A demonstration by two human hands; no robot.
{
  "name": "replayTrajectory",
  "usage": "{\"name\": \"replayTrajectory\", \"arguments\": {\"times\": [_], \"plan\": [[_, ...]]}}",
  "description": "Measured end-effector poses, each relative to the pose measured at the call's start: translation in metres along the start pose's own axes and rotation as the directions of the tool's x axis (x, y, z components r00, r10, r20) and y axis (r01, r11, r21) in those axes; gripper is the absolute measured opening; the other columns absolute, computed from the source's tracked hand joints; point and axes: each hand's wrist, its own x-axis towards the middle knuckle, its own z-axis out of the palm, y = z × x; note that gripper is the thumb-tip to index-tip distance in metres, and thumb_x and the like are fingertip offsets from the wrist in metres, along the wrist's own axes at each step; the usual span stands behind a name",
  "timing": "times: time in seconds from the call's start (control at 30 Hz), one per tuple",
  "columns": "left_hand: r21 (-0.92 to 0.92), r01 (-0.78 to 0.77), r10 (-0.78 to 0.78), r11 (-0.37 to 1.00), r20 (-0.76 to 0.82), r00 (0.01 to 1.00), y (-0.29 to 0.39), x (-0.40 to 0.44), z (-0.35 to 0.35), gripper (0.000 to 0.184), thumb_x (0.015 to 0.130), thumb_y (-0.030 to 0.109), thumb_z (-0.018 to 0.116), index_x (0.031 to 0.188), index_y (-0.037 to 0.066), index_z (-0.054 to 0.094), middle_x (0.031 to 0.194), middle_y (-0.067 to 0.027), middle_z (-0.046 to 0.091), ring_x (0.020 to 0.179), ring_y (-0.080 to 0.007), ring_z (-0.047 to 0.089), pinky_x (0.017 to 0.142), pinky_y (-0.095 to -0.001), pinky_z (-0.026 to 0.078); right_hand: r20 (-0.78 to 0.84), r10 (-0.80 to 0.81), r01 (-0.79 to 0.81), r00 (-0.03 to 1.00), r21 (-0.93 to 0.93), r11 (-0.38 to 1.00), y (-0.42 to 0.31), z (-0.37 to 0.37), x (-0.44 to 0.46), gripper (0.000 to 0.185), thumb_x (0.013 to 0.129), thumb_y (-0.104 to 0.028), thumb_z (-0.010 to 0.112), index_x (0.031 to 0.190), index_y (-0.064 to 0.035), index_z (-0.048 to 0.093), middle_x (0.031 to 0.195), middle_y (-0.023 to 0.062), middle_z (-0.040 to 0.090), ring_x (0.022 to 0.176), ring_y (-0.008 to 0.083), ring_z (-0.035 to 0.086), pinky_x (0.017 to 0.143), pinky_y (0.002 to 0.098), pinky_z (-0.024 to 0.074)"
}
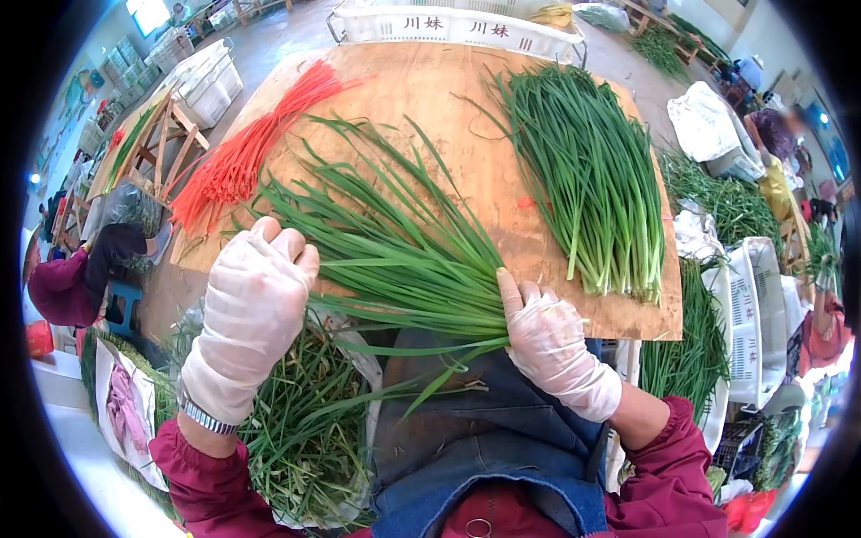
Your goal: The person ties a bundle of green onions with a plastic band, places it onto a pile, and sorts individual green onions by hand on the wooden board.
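Slantwise, you are gripping the greens (pixel 421 269) by their stem end in your right hand (pixel 558 351), leaves fanning forward-left past your clenched left hand (pixel 251 309), its contents unclear.

From my feed this reads as a produce packing shed or workshop: a bare wooden worktop (pixel 408 81), white plastic crates (pixel 453 29) with printed lettering, heaps of cut greens (pixel 717 202) around the floor, other people (pixel 780 130) at work, and more rough timber stands (pixel 161 148) behind.
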Motion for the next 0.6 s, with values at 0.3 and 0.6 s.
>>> {"name": "replayTrajectory", "arguments": {"times": [0.3,0.6], "plan": [[0.037,0.129,-0.112,0.991,-0.310,0.944,0.001,0.006,-0.021,0.020,0.060,0.008,0.054,0.079,0.003,0.052,0.073,-0.0084,0.044,0.071,-0.0241,0.046,0.063,-0.0350,0.040,0.003,-0.009,0.009,1.000,-0.108,0.994,-0.010,-0.001,-0.005,0.045,0.076,-0.009,0.050,0.119,0.0041,0.048,0.064,0.0069,0.052,0.053,0.0176,0.055,0.042,0.0312,0.0431],[0.045,0.771,-0.745,0.635,-0.227,0.627,-0.071,-0.170,-0.002,0.011,0.081,-0.003,0.055,0.091,0.000,0.059,0.087,-0.0118,0.059,0.084,-0.0279,0.055,0.075,-0.0352,0.041,0.191,0.079,-0.136,0.978,0.304,0.943,0.003,-0.010,-0.009,0.038,0.073,-0.008,0.055,0.108,0.0063,0.049,0.070,0.0182,0.059,0.059,0.0319,0.061,0.051,0.0413,0.0478]]}}
